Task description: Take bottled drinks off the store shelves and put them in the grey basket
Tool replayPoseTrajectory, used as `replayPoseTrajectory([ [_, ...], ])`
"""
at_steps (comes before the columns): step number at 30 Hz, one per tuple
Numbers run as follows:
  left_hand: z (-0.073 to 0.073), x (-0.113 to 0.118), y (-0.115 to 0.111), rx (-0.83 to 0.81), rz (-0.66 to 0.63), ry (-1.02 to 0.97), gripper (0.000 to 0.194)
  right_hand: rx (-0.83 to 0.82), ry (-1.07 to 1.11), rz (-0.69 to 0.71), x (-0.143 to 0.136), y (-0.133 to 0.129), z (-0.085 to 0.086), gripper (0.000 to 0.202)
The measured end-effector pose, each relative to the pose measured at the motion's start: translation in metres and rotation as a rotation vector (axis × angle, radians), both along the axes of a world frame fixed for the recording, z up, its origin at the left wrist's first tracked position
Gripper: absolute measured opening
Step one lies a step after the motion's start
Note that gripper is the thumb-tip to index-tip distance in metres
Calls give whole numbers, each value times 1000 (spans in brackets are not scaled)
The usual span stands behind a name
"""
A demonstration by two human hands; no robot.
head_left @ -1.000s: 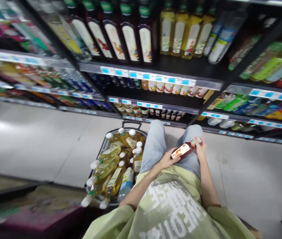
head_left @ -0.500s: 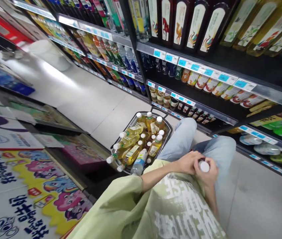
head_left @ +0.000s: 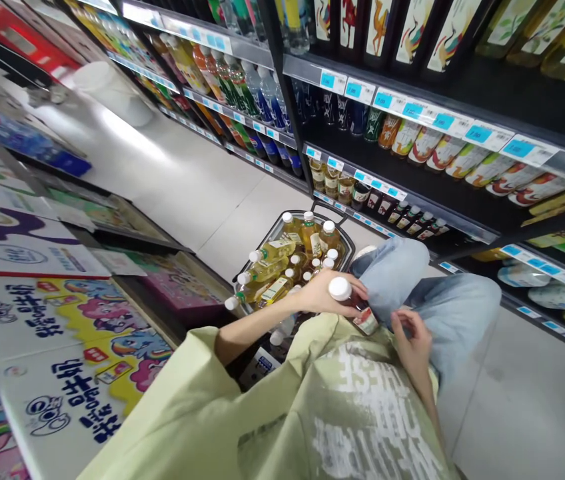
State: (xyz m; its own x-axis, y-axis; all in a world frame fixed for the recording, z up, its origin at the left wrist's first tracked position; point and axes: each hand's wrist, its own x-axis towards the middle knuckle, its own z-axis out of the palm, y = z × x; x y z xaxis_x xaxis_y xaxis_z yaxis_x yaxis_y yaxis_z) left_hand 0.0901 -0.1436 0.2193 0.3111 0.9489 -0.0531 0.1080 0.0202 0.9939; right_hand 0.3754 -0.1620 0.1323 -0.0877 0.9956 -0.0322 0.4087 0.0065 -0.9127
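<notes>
My left hand (head_left: 325,293) is wrapped round a small dark drink bottle (head_left: 364,319) with a white cap and a red-and-white label, held tilted above my lap. Apart from the bottle, my right hand (head_left: 415,337) hovers by my knee with loosely bent fingers and nothing visible in it. Just beyond my left forearm is a black basket (head_left: 346,248) full of bottles of yellow drink (head_left: 275,250) with white caps. My forearm and hand hide some of these bottles.
Shelves of bottled drinks with a price-tag rail (head_left: 412,110) run along the right. Stacked milk cartons (head_left: 57,373) stand on the left. A white bucket (head_left: 112,93) sits on the aisle floor (head_left: 172,173). My bent knees (head_left: 462,313) are close to the lower shelf.
My hands were together round the white-capped bottle over my lap. Now they are apart: the left has carried the bottle toward the basket, and the right has let go. The view has shifted slightly.
</notes>
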Motion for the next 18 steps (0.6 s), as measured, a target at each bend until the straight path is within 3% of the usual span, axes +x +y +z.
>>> replayPoseTrajectory([
  [3,7,-26,-12,-9,114,96,44,-108,-53,89,5,-2,-25,38],
  [6,-7,-43,-30,-8,256,308,38,-179,-98,182,9,-4,-42,42],
  [9,-41,-51,-51,-46,421,487,30,-179,-125,173,11,-3,-48,44],
  [12,-84,-53,-75,-118,497,544,26,-175,-149,129,12,-3,-48,46],
  [15,-122,-53,-99,-198,487,547,25,-194,-152,110,13,-4,-49,47],
  [18,-147,-59,-123,-228,366,552,31,-209,-157,108,14,-3,-51,47],
])
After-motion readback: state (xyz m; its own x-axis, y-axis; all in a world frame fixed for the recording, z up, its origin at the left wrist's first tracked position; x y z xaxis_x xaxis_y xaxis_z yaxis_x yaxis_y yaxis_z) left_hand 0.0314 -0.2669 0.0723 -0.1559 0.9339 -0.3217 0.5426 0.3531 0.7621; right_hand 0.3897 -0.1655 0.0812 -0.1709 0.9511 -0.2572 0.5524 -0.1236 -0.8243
